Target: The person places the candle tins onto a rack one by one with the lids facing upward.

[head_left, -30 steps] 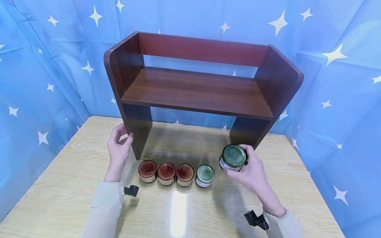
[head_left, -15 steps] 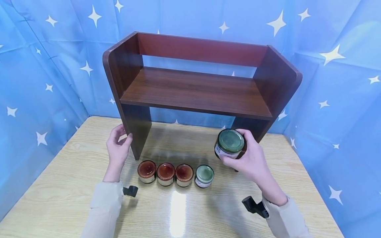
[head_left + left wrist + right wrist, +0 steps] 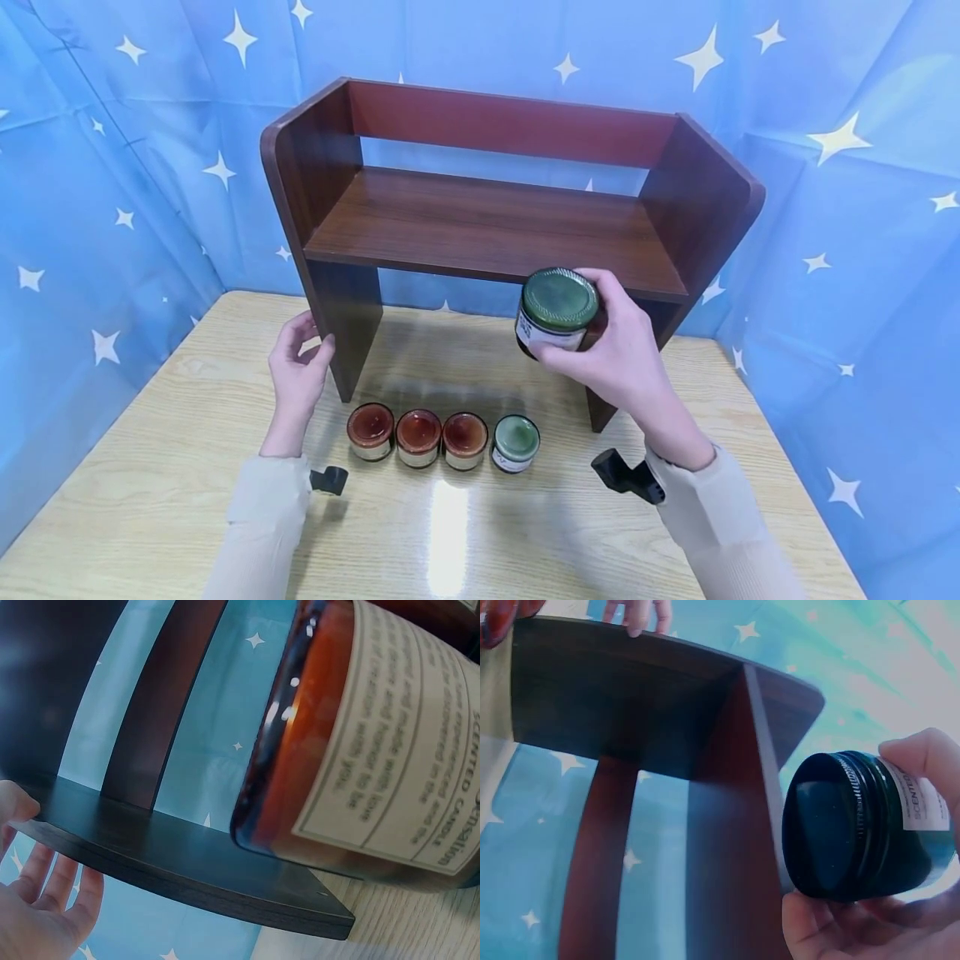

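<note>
My right hand (image 3: 626, 354) grips a green glass scented candle (image 3: 558, 300), its black lid (image 3: 817, 832) facing down in the right wrist view. The jar is raised above the table and overlaps the front edge of the shelf board in the head view. At the left my left hand (image 3: 298, 367) holds the edge of the side panel of a dark brown wooden shelf (image 3: 487, 221), thumb on one face and fingers on the other. On the table stand three red-brown candles (image 3: 418, 437) in a row, with a paler green candle (image 3: 516, 443) to their right.
The shelf stands at the back of the light wooden table (image 3: 150, 467), with a raised board between two side panels and a rail (image 3: 510, 125) behind. A blue curtain (image 3: 135, 217) with white stars hangs around the back and sides.
My right hand has lifted the green candle up and to the left, from near the table to the level of the shelf board's front edge. The left hand stays on the side panel.
</note>
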A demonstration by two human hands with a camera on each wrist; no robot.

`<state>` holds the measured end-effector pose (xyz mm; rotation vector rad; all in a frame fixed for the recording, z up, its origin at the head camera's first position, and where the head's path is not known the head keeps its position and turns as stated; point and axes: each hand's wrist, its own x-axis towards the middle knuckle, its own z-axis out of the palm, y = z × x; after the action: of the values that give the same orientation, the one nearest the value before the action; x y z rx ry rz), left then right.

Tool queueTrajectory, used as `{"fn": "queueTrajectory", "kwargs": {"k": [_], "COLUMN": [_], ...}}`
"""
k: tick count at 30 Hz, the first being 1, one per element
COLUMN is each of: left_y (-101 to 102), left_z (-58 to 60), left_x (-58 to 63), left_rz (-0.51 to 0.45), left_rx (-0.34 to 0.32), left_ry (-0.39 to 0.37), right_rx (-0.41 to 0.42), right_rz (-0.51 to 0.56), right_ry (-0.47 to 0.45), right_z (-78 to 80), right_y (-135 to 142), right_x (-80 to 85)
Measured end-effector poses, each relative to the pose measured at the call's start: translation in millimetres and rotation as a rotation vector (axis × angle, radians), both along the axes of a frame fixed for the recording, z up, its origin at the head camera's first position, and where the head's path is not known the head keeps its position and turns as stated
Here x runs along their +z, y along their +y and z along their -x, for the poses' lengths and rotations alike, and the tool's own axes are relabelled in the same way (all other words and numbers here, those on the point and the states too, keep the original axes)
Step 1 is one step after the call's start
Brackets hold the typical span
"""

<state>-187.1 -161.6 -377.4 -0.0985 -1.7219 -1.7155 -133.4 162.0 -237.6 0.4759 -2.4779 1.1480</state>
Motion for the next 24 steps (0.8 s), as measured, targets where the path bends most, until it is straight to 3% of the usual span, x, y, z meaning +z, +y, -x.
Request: {"fn": "queueTrajectory", "kwargs": {"k": [14, 24], "left_y": [-2.2, -11.0], "left_z": [-0.9, 15.8], "left_x": [-3.1, -21.7], "left_rz": [0.016, 0.004], "left_rx": [-0.014, -0.005], "left_ry": [0.008, 0.006], "right_rx": [0.116, 0.196], "right_rz": [0.112, 0.075], "right_ry": [-0.01, -0.002], "right_z": [25.3, 51.4], "right_y": [-34.8, -61.4], "right_x": [35.3, 53.6]}}
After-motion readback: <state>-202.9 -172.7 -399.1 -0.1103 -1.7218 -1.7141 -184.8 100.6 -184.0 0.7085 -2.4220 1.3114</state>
